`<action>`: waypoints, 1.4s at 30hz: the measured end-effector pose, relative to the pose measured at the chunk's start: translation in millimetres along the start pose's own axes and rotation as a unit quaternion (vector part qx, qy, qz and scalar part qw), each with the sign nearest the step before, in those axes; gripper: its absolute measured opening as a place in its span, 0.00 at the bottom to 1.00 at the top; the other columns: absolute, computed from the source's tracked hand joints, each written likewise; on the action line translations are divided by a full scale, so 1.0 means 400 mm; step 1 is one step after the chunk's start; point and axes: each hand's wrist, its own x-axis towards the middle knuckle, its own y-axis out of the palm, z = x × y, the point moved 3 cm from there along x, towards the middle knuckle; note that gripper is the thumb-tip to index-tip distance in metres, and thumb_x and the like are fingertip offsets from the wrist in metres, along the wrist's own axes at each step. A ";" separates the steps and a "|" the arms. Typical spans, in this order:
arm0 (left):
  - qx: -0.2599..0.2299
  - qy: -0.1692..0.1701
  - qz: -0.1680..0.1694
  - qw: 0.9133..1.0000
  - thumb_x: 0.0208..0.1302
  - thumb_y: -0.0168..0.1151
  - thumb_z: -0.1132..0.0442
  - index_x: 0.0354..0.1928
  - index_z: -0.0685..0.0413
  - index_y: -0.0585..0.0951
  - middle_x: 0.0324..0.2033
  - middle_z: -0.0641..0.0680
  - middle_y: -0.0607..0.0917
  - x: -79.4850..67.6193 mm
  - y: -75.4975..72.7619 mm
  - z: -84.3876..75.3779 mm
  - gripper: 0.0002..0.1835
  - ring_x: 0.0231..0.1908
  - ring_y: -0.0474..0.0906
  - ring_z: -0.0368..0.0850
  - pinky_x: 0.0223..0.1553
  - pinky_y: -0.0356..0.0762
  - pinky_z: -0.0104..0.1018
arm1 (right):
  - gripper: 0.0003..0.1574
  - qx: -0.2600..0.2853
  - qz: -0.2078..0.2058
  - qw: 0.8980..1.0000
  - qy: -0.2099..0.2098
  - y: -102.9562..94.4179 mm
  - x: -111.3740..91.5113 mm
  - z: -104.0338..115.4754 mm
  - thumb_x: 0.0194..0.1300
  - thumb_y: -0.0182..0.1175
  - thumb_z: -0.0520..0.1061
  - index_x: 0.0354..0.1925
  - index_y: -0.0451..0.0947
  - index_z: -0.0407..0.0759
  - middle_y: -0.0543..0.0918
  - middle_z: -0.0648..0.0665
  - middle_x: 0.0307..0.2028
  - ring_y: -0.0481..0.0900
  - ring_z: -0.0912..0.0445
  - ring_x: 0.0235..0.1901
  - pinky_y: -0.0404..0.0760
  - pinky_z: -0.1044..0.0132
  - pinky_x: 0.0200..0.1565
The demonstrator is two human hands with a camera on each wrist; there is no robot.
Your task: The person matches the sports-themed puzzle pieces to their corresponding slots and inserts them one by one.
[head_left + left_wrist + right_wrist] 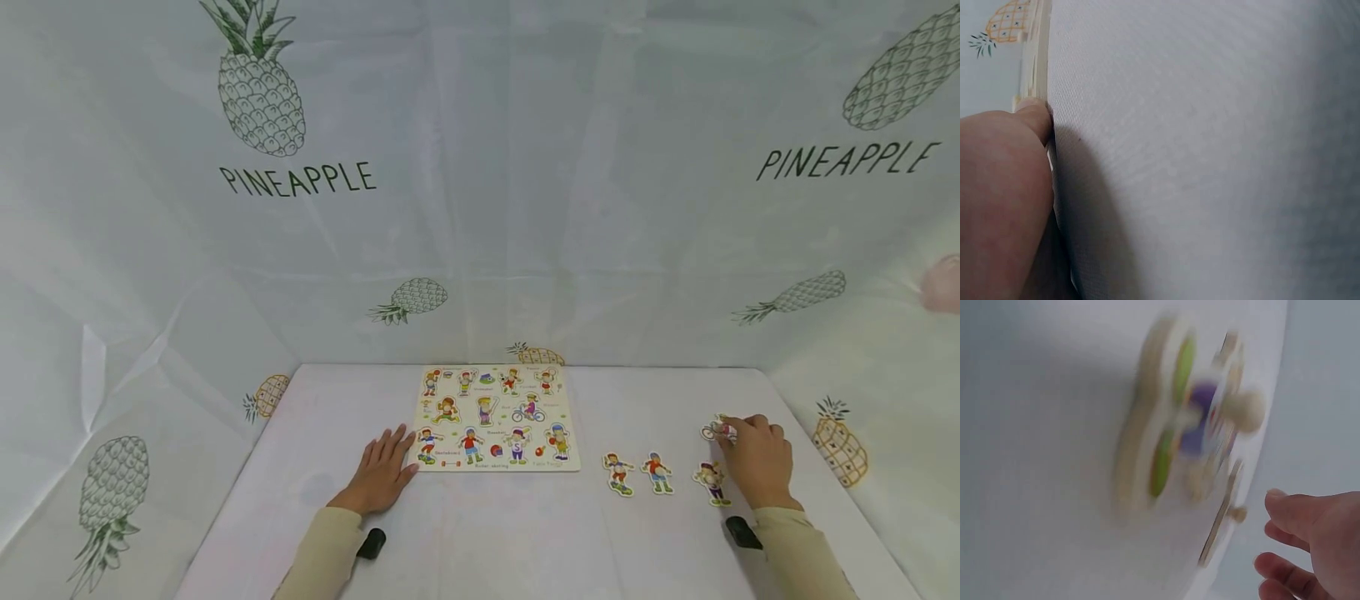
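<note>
In the head view, my left hand [381, 473] lies flat with fingers spread, its fingertips at the left edge of a wooden knob-puzzle board [498, 457] printed with sports figures. The left wrist view has the thumb [1034, 119] against the board's edge. At the right, my right hand [761, 458] is over a cyclist puzzle piece [708, 432], partly covering it. Its fingers [1288, 509] are parted and clear of the pieces in the right wrist view. Beside this hand lies a baseball-figure piece [711, 483], its round knob [1244, 412] blurred in the right wrist view.
A skateboarder piece [618, 475] and a roller-skater piece [657, 473] lie between the board and my right hand. White cloth [495, 533] covers the table. A pineapple-print curtain [555, 208] rises behind and at both sides.
</note>
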 end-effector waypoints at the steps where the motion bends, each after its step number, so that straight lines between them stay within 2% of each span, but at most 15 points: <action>1: 0.000 0.001 -0.002 1.000 0.80 0.56 0.53 0.80 0.63 0.62 0.82 0.67 0.55 0.000 0.000 0.000 0.35 0.81 0.46 0.72 0.78 0.41 0.70 | 0.20 -0.002 0.003 1.000 0.003 -0.001 0.000 -0.009 0.59 0.73 0.33 0.49 0.82 0.23 0.78 0.18 0.42 0.75 0.21 0.41 0.73 0.28 0.38; 5: -0.001 -0.001 -0.001 1.000 0.80 0.57 0.53 0.80 0.63 0.62 0.82 0.67 0.55 0.002 0.000 -0.001 0.35 0.81 0.46 0.72 0.78 0.41 0.70 | 0.18 -0.008 0.028 0.999 0.016 0.000 0.002 -0.030 0.62 0.71 0.33 0.48 0.83 0.23 0.77 0.18 0.42 0.75 0.22 0.41 0.73 0.30 0.37; 9: 0.001 -0.005 0.005 1.000 0.80 0.56 0.53 0.80 0.62 0.61 0.82 0.67 0.55 0.001 0.001 -0.001 0.35 0.81 0.45 0.72 0.79 0.40 0.69 | 0.16 -0.014 0.058 0.998 0.025 0.002 0.005 -0.031 0.65 0.69 0.33 0.49 0.84 0.24 0.78 0.19 0.41 0.75 0.24 0.40 0.74 0.33 0.37; 12: 0.003 -0.001 0.005 1.000 0.81 0.55 0.52 0.80 0.63 0.61 0.82 0.67 0.55 -0.001 -0.001 -0.002 0.35 0.81 0.46 0.72 0.79 0.41 0.69 | 0.15 -0.014 0.066 0.997 0.026 0.001 0.009 -0.027 0.65 0.69 0.34 0.49 0.84 0.25 0.78 0.19 0.41 0.76 0.24 0.39 0.75 0.33 0.36; 17: -0.006 0.009 0.000 1.000 0.82 0.53 0.50 0.80 0.64 0.60 0.82 0.68 0.56 -0.002 -0.007 -0.006 0.36 0.80 0.46 0.73 0.78 0.41 0.70 | 0.13 -0.009 0.062 0.998 0.015 0.005 0.021 -0.026 0.63 0.70 0.32 0.46 0.85 0.26 0.79 0.19 0.40 0.77 0.26 0.37 0.76 0.33 0.34; 22: 0.000 0.003 -0.001 1.000 0.81 0.55 0.52 0.80 0.63 0.61 0.82 0.67 0.55 0.002 -0.003 0.001 0.35 0.81 0.46 0.72 0.78 0.41 0.69 | 0.10 0.001 0.067 0.998 0.012 0.012 0.034 -0.029 0.63 0.69 0.31 0.43 0.85 0.26 0.80 0.20 0.38 0.77 0.28 0.35 0.76 0.35 0.32; 34: 0.006 0.018 -0.011 1.000 0.82 0.54 0.52 0.80 0.63 0.61 0.82 0.67 0.56 0.009 0.009 0.012 0.35 0.81 0.47 0.72 0.78 0.44 0.70 | 0.04 0.001 0.057 0.998 0.015 0.025 0.062 -0.033 0.64 0.69 0.31 0.35 0.83 0.28 0.80 0.23 0.35 0.77 0.28 0.35 0.75 0.35 0.34; 38: 0.009 0.019 -0.010 1.000 0.82 0.54 0.52 0.80 0.64 0.62 0.82 0.67 0.56 0.009 0.010 0.012 0.34 0.80 0.47 0.73 0.78 0.44 0.71 | 0.05 0.005 0.043 0.999 0.003 0.026 0.058 -0.014 0.63 0.71 0.31 0.35 0.83 0.27 0.79 0.23 0.35 0.76 0.28 0.36 0.75 0.36 0.34; 42: 0.009 0.017 -0.009 1.000 0.82 0.54 0.52 0.80 0.64 0.62 0.82 0.67 0.57 0.008 0.009 0.011 0.34 0.80 0.48 0.73 0.77 0.44 0.71 | 0.07 0.012 0.028 0.999 -0.017 0.029 0.053 0.030 0.62 0.72 0.31 0.37 0.84 0.27 0.79 0.23 0.37 0.76 0.28 0.38 0.75 0.34 0.36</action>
